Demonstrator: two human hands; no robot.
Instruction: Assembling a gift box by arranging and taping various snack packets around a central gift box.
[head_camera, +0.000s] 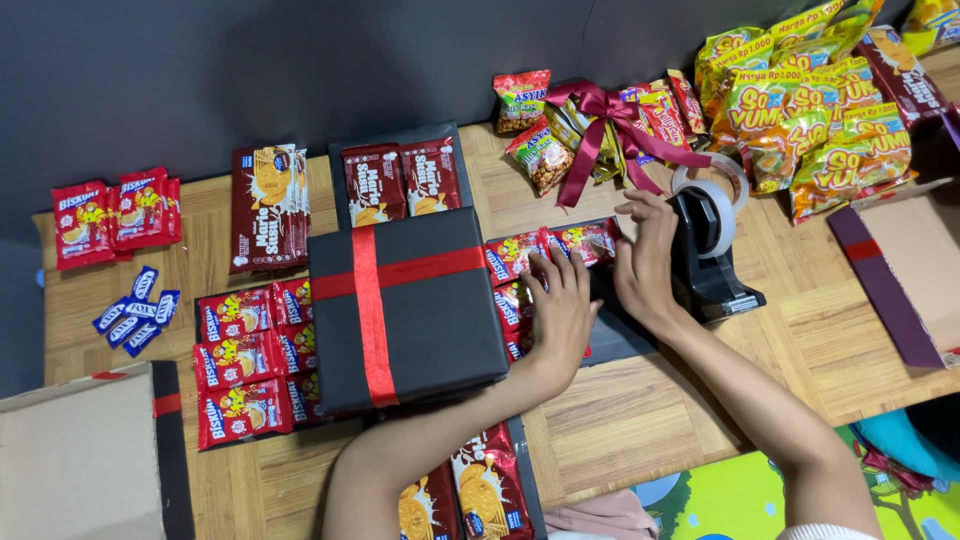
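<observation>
My left hand (562, 312) lies flat, fingers apart, on red snack packets (515, 258) packed in a shallow black box. Just left of it is a black gift box (430, 330) crossed by a red ribbon (372, 310). My right hand (645, 258) rests against the left side of a black tape dispenser (715, 265). Its fingertips are at the clear tape roll (722, 190), and the thumb is hidden, so I cannot tell if it grips anything.
Brown biscuit packs (268, 205) and red packets (240, 355) lie on the wooden table (640, 400) to the left. Yellow snack bags (820, 120) and a dark red bow (610, 125) sit at the back right. Open cardboard boxes stand at the left (80, 460) and right (915, 270) edges.
</observation>
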